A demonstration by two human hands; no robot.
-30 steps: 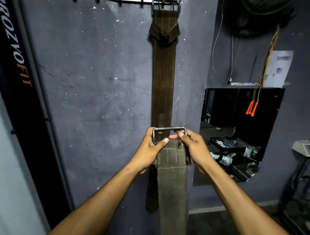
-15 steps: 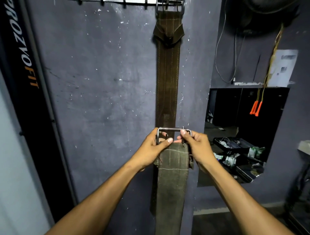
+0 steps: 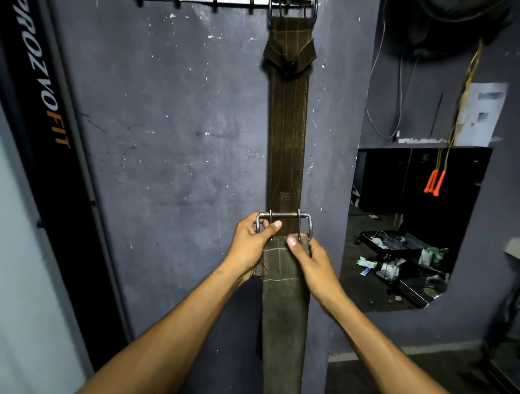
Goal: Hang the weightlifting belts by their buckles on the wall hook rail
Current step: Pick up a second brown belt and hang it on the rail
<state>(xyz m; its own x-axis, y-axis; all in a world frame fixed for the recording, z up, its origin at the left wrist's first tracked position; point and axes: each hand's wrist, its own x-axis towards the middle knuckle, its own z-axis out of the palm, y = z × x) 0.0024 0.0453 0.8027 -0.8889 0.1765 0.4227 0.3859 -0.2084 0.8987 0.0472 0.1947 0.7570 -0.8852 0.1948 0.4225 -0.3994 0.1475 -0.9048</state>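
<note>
A dark brown belt [image 3: 288,135] hangs flat against the grey wall, its buckle [image 3: 292,8] caught on the hook rail [image 3: 213,2] at the top edge. In front of it I hold up a second, grey-green belt [image 3: 284,323] that drops straight down out of view. Its steel two-prong buckle [image 3: 284,225] stands upright at chest height. My left hand [image 3: 251,247] grips the buckle's left side, thumb across the frame. My right hand [image 3: 312,264] pinches the belt just under the buckle's right side.
Several bare hooks line the rail to the left of the hung belt. A black banner [image 3: 42,112] runs down the left. At right, a wall mirror [image 3: 416,225] reflects clutter, and a skipping rope with orange handles [image 3: 434,182] hangs beside a wall fan [image 3: 461,17].
The held buckle's prongs have swung upright against the frame. My right hand slid down from the buckle's top bar to the belt below it. The view shifted slightly.
</note>
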